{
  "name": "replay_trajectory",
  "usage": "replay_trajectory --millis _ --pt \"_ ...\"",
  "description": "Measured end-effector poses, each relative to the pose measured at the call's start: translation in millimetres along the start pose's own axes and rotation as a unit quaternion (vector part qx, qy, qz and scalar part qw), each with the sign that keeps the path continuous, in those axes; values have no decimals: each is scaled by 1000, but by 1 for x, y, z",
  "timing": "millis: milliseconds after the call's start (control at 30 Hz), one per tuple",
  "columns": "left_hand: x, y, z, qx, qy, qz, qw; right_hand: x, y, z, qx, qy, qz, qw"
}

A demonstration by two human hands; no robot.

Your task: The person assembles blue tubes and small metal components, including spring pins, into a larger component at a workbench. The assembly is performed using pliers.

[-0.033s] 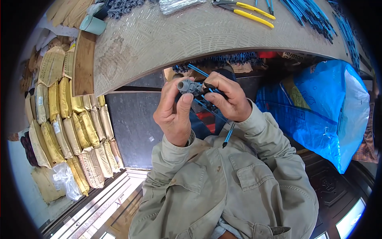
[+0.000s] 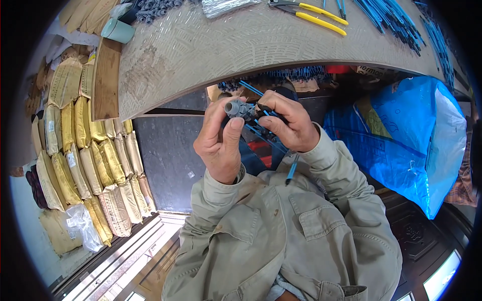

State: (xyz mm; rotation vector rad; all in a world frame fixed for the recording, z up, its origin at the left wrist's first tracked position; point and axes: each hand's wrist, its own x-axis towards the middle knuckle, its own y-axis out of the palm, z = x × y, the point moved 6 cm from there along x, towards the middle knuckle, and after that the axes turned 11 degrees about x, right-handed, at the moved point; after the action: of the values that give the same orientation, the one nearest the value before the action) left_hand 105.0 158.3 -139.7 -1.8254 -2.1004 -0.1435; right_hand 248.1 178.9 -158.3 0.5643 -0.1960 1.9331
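Observation:
Above my lap, my left hand (image 2: 222, 138) pinches a grey plastic threaded fitting (image 2: 234, 108) between thumb and fingers, its round open end toward me. Close against it, my right hand (image 2: 291, 121) is closed on thin blue tubes with black ends (image 2: 258, 131). Where the tubes meet the fitting is partly hidden by my fingers. One blue tube's black-tipped end (image 2: 290, 176) hangs below my right wrist. Another blue tube (image 2: 251, 88) sticks out above the hands.
On the table (image 2: 201, 60) ahead lie yellow-handled pliers (image 2: 319, 21), bundled blue tubes (image 2: 389, 22) and a pile of grey fittings (image 2: 150, 11). A pale green cup (image 2: 118, 31) stands at its left corner. Packed sacks (image 2: 83, 130) are stacked left; a blue bag (image 2: 391, 135) hangs right.
The hanging tube end below my right wrist has swung slightly to the right, and my right hand has shifted a little the same way. My left hand keeps its place with the fitting.

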Motion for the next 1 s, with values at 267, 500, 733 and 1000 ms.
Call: replay_trajectory --millis 267,500,733,1000 --pt "6 1 2 -30 38 42 998 5 -2 -14 80 92 41 992" --pt "5 -7 0 40 57 45 997 10 8 -8 141 124 35 982" --pt "5 -13 -2 69 67 29 995 13 17 -8 159 122 -12 980" --pt "0 -20 -6 101 73 22 992 12 20 -9 266 104 -18 958"
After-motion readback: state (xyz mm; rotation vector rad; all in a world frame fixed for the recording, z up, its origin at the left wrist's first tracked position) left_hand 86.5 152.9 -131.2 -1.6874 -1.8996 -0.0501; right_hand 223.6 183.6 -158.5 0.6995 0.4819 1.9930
